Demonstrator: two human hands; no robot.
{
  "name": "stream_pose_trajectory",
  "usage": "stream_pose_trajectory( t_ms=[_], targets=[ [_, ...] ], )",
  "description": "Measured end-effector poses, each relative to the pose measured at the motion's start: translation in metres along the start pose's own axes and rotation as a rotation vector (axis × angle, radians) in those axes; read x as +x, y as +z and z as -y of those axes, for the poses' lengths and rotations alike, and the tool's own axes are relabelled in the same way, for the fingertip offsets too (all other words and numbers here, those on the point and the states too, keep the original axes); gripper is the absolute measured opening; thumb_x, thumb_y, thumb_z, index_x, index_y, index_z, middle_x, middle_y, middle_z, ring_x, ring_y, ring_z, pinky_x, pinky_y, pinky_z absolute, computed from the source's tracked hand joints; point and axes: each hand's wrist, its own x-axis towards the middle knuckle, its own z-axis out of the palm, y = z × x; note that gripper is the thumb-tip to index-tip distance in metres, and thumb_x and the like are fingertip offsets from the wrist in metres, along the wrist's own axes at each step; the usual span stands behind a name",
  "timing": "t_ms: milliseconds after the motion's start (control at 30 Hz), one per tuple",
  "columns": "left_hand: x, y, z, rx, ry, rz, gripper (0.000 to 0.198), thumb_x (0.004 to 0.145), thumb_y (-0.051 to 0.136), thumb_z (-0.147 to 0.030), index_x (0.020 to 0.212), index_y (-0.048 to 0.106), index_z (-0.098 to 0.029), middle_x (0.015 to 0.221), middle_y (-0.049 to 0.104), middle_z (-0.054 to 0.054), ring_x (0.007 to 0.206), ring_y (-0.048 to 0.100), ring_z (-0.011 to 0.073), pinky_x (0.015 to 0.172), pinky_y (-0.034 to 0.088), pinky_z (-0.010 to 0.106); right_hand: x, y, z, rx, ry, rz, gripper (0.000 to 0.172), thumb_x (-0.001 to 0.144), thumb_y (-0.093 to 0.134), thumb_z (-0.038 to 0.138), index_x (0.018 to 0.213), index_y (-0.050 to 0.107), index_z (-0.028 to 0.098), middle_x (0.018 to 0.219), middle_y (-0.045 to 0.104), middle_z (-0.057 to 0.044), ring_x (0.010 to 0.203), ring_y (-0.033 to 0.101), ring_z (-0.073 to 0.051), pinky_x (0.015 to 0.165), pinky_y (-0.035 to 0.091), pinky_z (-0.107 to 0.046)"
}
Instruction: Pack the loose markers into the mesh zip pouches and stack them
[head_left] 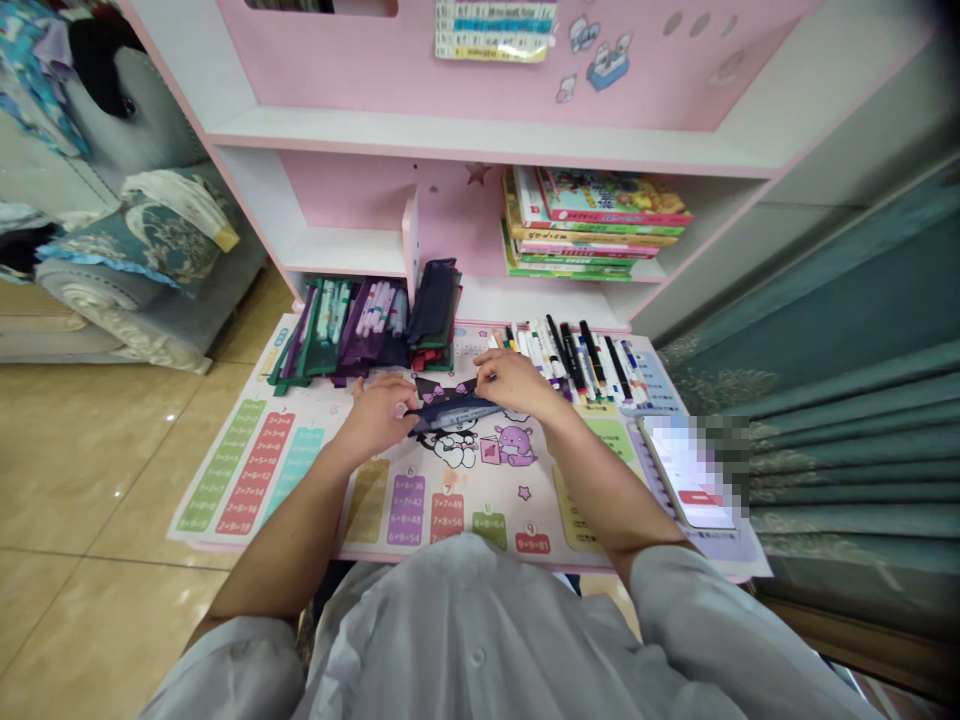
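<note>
A dark blue pencil pouch (456, 412) with pens inside lies flat on the desk mat (420, 500), held at both ends. My left hand (381, 412) pinches its left end, fingers closed. My right hand (514, 384) grips its right end near the top edge, fingers curled. Loose pens and markers (577, 358) lie in a row just right of my right hand. Filled pouches in green, purple and dark blue (367, 325) stand stacked behind my left hand.
A phone (686, 470) lies on the mat at the right. Books (592, 225) are stacked on the pink shelf behind. A sofa with cushions (127, 260) stands to the left, a teal curtain (855, 400) to the right.
</note>
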Motion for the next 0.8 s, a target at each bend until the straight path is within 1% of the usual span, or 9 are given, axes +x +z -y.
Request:
stream_pose_trajectory(
  t_ms=[133, 267, 467, 800],
  targets=[
    [0.0002, 0.0007, 0.0018, 0.010, 0.010, -0.006, 0.004, 0.070, 0.065, -0.020, 0.070, 0.066, -0.023, 0.117, 0.070, 0.004, 0.125, 0.055, 0.0333, 0.114, 0.023, 0.065, -0.0009, -0.0015, 0.0016, 0.000, 0.003, 0.007, 0.019, 0.067, 0.063, 0.009, 0.056, 0.070, 0.023, 0.111, 0.073, 0.000, 0.119, 0.060, -0.025, 0.106, 0.041, -0.041],
    [-0.0002, 0.0006, 0.0020, 0.011, 0.008, -0.001, 0.004, 0.070, 0.065, -0.019, 0.071, 0.065, -0.023, 0.117, 0.070, 0.003, 0.125, 0.055, 0.0336, 0.114, 0.022, 0.066, -0.0015, -0.0038, 0.0037, -0.005, 0.020, 0.013, 0.019, 0.067, 0.063, 0.009, 0.055, 0.068, 0.022, 0.111, 0.073, 0.000, 0.118, 0.060, -0.025, 0.104, 0.042, -0.039],
    [-0.0004, -0.0001, -0.0006, 0.021, -0.001, 0.011, 0.005, 0.071, 0.065, -0.018, 0.072, 0.066, -0.022, 0.119, 0.070, 0.005, 0.125, 0.055, 0.0337, 0.113, 0.021, 0.068, -0.0012, -0.0069, 0.0031, -0.056, 0.038, 0.042, 0.018, 0.070, 0.062, 0.012, 0.056, 0.068, 0.021, 0.103, 0.074, -0.001, 0.118, 0.059, -0.023, 0.099, 0.043, -0.035],
    [-0.0001, 0.0028, 0.0043, 0.041, 0.026, -0.019, 0.005, 0.071, 0.065, -0.018, 0.072, 0.067, -0.022, 0.117, 0.070, 0.004, 0.124, 0.056, 0.0335, 0.112, 0.024, 0.067, -0.0009, -0.0090, 0.0051, -0.060, 0.075, 0.063, 0.016, 0.071, 0.061, 0.012, 0.061, 0.070, 0.021, 0.108, 0.073, 0.000, 0.118, 0.060, -0.021, 0.098, 0.043, -0.030]
  ],
)
